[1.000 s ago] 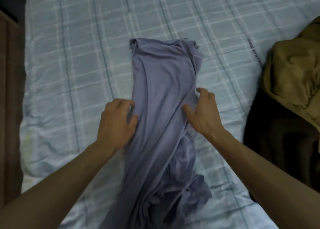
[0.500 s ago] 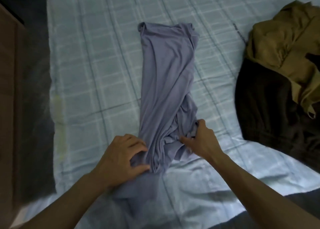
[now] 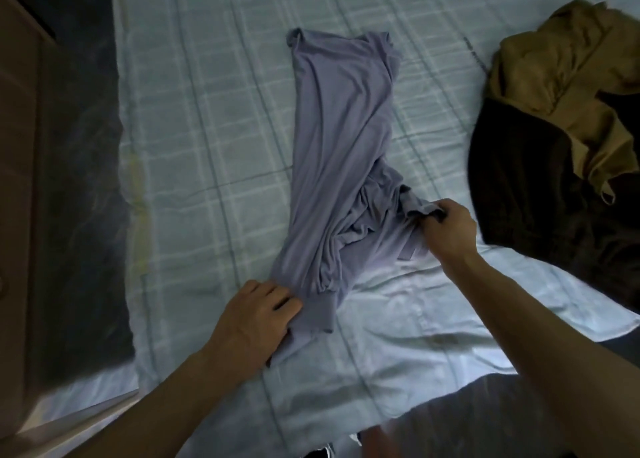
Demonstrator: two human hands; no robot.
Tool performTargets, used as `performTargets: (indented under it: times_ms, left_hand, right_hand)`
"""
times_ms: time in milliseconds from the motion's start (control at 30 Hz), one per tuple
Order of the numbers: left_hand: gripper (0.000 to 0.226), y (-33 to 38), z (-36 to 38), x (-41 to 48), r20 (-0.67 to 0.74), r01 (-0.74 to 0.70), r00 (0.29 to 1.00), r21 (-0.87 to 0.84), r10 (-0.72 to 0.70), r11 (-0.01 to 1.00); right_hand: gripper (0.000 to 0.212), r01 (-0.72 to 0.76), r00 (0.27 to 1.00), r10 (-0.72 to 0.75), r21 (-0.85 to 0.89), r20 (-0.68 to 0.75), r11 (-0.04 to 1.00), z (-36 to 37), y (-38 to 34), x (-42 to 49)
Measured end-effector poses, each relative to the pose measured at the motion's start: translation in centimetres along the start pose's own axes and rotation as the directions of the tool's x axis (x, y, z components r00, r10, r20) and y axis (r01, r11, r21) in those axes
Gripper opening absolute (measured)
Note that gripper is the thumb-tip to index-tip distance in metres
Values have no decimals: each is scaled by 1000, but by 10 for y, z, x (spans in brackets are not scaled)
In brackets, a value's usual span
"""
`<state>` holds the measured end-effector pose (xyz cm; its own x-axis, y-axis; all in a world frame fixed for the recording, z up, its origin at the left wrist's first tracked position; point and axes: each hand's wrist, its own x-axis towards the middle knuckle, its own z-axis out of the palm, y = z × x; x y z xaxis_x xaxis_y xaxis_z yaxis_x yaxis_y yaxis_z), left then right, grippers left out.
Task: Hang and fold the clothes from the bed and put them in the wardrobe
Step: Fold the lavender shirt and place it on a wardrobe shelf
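A lilac-grey garment [image 3: 339, 139] lies lengthwise on the bed [image 3: 207, 128], narrowed into a long strip, with its near end bunched. My left hand [image 3: 256, 315] grips the near left corner of the garment at its hem. My right hand [image 3: 446, 225] pinches a bunched fold of the same garment and holds it out to the right, a little above the sheet. A tan garment [image 3: 561, 73] and a dark brown garment [image 3: 540, 194] lie in a heap at the right side of the bed.
The bed carries a pale blue checked sheet. A brown wooden piece of furniture [image 3: 20, 215] stands along the left, with a dark gap of floor between it and the mattress. The near edge of the bed runs across the bottom of the view.
Both hands have slid down from the garment's middle to its near end. The right hand has since pulled a fold out to the right. The view has shifted back.
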<state>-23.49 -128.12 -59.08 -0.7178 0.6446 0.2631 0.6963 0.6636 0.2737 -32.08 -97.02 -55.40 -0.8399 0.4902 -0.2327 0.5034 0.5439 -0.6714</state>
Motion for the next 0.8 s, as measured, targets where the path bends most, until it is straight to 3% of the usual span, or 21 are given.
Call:
performTargets:
  times_ms: [200,267,300,400,500,567,667,800]
  left_hand:
    - [23,22,-15,1,-174,117,975,-114,-136,987]
    - [12,17,-7,-6,-84,56,995,-40,-59,998]
    - [3,15,-4,-9,25,27,999,17,-28,999]
    - [26,14,1,-14,292,67,954,25,-72,997]
    - [32,27,-10,-13,344,181,928,-71,-147,981]
    - [34,34,-12,-12,335,202,928,-86,-163,975]
    - [41,38,-8,-10,314,218,931,-72,-185,973]
    - [41,37,-8,-7,305,208,935,-61,-180,976]
  right_hand:
    - [19,-32,994,46,143,-97,989,-7,-11,5]
    - [19,-76,992,89,142,-86,987,-7,-9,5]
    - [20,-110,991,117,105,-63,988,-5,-5,5]
    - [46,-248,969,247,42,21,968,1,7,-4]
    - [78,-326,944,320,68,83,943,6,10,-14]
    - [88,-322,944,310,109,111,940,10,6,-15]
    - [86,-215,975,205,136,83,967,22,-4,-11]
    - [51,-94,994,103,210,-29,973,34,-18,-8]
